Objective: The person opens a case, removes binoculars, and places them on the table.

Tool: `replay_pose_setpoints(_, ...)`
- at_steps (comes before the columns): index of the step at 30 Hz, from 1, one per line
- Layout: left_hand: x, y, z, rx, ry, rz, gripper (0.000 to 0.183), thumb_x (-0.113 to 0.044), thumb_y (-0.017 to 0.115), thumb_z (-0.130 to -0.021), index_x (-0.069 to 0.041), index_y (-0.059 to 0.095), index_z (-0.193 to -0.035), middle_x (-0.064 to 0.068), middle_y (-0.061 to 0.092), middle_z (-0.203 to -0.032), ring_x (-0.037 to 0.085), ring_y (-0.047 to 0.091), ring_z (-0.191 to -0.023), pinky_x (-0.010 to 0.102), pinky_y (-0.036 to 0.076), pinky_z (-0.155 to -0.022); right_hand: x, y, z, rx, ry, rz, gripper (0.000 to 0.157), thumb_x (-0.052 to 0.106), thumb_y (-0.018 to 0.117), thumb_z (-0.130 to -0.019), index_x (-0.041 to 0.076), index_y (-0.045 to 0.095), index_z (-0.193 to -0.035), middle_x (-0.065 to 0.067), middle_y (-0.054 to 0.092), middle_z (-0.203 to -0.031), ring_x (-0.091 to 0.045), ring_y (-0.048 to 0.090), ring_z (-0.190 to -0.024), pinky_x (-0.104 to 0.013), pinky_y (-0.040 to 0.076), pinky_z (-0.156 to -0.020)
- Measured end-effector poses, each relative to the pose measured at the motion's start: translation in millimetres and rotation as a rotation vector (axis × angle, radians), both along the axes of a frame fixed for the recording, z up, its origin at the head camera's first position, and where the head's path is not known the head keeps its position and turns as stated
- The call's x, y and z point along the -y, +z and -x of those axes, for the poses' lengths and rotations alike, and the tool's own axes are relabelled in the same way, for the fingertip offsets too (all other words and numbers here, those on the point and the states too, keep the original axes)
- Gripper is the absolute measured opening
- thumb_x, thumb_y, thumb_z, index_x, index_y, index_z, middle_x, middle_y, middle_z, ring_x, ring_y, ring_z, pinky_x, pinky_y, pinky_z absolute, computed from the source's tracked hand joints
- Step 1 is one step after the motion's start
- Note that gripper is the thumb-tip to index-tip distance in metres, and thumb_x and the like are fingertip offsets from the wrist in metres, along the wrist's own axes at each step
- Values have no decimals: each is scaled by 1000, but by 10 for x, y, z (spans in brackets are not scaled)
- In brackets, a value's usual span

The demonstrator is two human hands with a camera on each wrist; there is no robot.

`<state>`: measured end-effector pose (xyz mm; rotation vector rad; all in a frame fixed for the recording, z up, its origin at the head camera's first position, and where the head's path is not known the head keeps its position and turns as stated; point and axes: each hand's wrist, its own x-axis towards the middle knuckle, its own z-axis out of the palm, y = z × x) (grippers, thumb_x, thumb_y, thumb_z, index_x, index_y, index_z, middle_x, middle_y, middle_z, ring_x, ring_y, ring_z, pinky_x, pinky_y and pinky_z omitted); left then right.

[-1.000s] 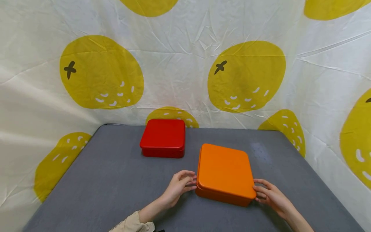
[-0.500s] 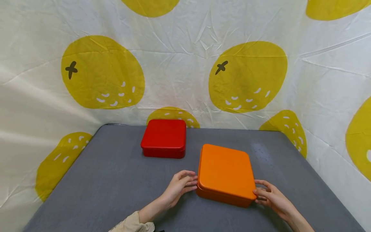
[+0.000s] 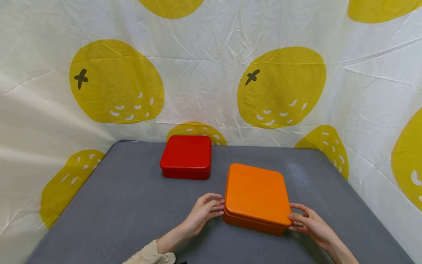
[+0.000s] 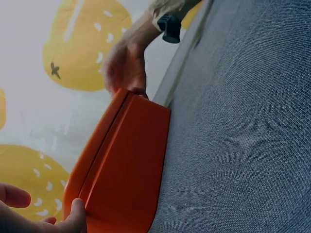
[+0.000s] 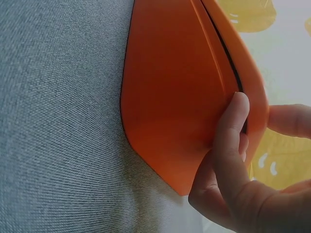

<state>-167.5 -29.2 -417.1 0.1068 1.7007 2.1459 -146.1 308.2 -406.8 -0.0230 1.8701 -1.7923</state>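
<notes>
A square orange tin [image 3: 257,194] with a fitted lid stands turned slightly on the grey table, right of centre. At its left side is my left hand [image 3: 203,214], fingers loosely bent, tips against the edge. In the left wrist view the left thumb [image 4: 77,211] lies at the lid seam, with another finger away from the tin. My right hand [image 3: 308,224] pinches the near right corner. In the right wrist view a right fingertip [image 5: 238,102] presses at the dark seam under the lid rim, and another finger touches the lid's far side. The tin's inside is hidden.
A red lidded tin [image 3: 186,157] sits farther back, left of centre. The grey table [image 3: 115,205] ends at a white curtain [image 3: 204,84] printed with yellow fruit, hanging behind and at both sides.
Hardly anything differs: both hands stay at the orange tin, with a slight shift of the right hand's fingers at the corner. The tins have not moved.
</notes>
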Motion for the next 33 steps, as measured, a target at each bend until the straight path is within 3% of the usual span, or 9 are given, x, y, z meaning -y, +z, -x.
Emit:
replay_pose_setpoints(7, 0, 17, -12, -1, -1, 5, 37, -11, 45, -89, 10, 42, -120, 23, 53, -117, 17, 60, -89, 38, 49, -85, 4, -4, -8, -3, -12, -14, 59, 18, 45, -93, -8, 12, -133, 2, 55, -100, -9, 59, -87, -31, 51, -80)
replay_pose_setpoints(17, 20, 66, -21, 10, -9, 24, 38, -12, 45, -90, 9, 41, -120, 21, 55, -116, 18, 61, -92, 34, 50, -85, -18, -8, -15, -32, -7, 28, 34, 17, 45, -93, 13, 31, -124, 3, 56, -100, -8, 58, -88, -30, 51, -82)
replay_pose_setpoints(27, 17, 114, -17, 1, -32, -2, 38, -11, 42, -89, 8, 40, -121, 21, 56, -116, 20, 61, -93, 33, 51, -83, -87, -6, -26, -28, 6, 62, 23, 18, 44, -93, 29, 38, -113, 4, 54, -103, -8, 57, -91, -32, 50, -84)
replay_pose_setpoints(33, -1, 114, -46, 11, -55, -26, 36, -10, 41, -89, 7, 41, -121, 21, 57, -114, 21, 61, -92, 34, 51, -82, -141, 0, -41, 7, 4, 75, 21, 18, 44, -93, 31, 41, -110, 5, 53, -104, -8, 57, -92, -32, 49, -85)
